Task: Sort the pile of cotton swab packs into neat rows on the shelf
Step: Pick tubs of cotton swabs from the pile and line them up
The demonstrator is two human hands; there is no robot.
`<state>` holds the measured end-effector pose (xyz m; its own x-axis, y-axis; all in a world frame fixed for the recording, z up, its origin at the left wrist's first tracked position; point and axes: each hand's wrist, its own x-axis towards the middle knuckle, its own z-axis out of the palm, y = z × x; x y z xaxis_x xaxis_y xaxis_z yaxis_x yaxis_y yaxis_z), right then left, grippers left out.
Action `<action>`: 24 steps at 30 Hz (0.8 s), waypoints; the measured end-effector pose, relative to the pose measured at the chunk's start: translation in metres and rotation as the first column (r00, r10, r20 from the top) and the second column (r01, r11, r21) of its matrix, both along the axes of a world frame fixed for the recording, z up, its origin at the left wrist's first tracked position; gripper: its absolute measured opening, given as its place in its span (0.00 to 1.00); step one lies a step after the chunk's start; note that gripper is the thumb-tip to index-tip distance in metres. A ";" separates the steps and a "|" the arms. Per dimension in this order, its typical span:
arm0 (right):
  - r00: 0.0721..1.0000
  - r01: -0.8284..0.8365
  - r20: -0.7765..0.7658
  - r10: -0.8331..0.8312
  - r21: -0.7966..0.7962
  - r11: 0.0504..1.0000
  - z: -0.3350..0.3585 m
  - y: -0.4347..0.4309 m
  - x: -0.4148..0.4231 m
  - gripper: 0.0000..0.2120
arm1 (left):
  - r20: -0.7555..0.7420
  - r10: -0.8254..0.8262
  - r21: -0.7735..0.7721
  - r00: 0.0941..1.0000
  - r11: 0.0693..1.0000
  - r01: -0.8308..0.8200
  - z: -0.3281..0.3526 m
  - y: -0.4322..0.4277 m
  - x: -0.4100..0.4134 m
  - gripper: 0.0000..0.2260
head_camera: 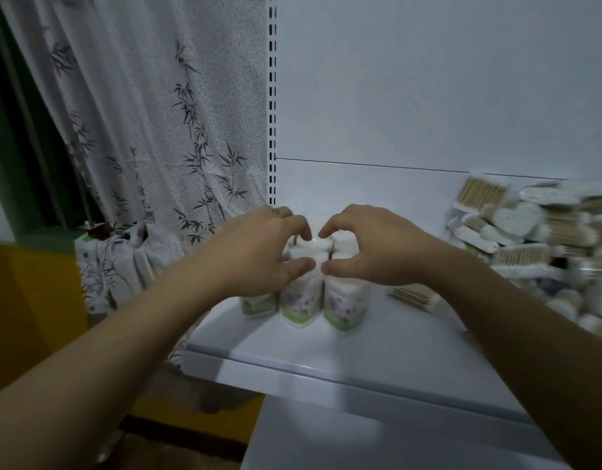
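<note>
1. We see three standing packs (301, 300) of cotton swabs, upright in a tight row near the left end of the shelf (360, 354).
2. Our left hand (258, 252) curls its grip round their tops from 9 o'clock, and our right hand (370, 252) from 3 o'clock, thumbs nearly meeting.
3. Blur hides how firmly, but both grips seem to clasp them.
4. The pile (537, 239) lies at 3 o'clock, with one loose pack (413, 296) flat between.
5. A curtain (140, 130) hangs at 10 o'clock.

White shelf (377, 361); white packs (301, 307) labelled green and purple; bamboo-printed grey curtain (157, 130).
</note>
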<state>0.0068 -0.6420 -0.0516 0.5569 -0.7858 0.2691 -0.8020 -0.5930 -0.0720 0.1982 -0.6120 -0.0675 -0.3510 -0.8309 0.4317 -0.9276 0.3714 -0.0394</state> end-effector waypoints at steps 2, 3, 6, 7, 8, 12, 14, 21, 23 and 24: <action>0.996 0.083 -0.017 -0.083 -0.018 0.996 0.004 -0.006 -0.020 0.24 | 0.018 -0.023 0.000 1.000 1.000 0.023 0.004 -0.010 -0.018 0.19; 0.991 0.133 -0.020 -0.133 -0.024 0.991 0.007 -0.010 -0.033 0.24 | 0.023 -0.040 0.003 0.999 0.999 0.040 0.007 -0.016 -0.030 0.19; 0.959 0.284 0.017 -0.284 -0.028 0.958 0.014 -0.031 -0.079 0.21 | 0.027 -0.067 0.050 0.997 0.997 0.066 0.016 -0.036 -0.062 0.20; 0.943 0.332 0.043 -0.331 -0.025 0.943 0.016 -0.039 -0.093 0.20 | 0.031 -0.071 0.077 0.997 0.995 0.069 0.019 -0.044 -0.073 0.21; 0.925 0.377 0.063 -0.376 -0.015 0.926 0.017 -0.047 -0.106 0.19 | 0.038 -0.076 0.105 0.996 0.992 0.072 0.021 -0.051 -0.084 0.21; 0.881 0.472 -0.009 -0.473 0.090 0.877 0.004 -0.074 -0.135 0.18 | 0.069 -0.087 0.221 0.994 0.973 0.069 0.025 -0.078 -0.116 0.23; 0.896 0.445 -0.076 -0.438 0.137 0.885 -0.005 -0.082 -0.135 0.20 | 0.089 -0.086 0.259 0.992 0.964 0.061 0.026 -0.087 -0.125 0.24; 0.877 0.477 -0.188 -0.442 0.230 0.848 -0.018 -0.117 -0.108 0.31 | 0.113 -0.067 0.305 0.991 0.952 0.030 0.031 -0.110 -0.130 0.24; 0.870 0.492 -0.215 -0.443 0.332 0.805 -0.024 -0.123 -0.103 0.30 | 0.108 -0.056 0.312 0.993 0.950 0.020 0.030 -0.114 -0.127 0.24; 0.869 0.492 -0.243 -0.431 0.343 0.800 -0.027 -0.124 -0.101 0.29 | 0.108 -0.052 0.319 0.993 0.948 0.015 0.030 -0.115 -0.124 0.24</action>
<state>-0.0939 -0.7660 -0.0791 0.1100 -0.9809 -0.1602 -0.9923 -0.0992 -0.0736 0.0740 -0.7267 -0.0378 -0.4120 -0.9052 0.1039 -0.9108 0.4123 -0.0191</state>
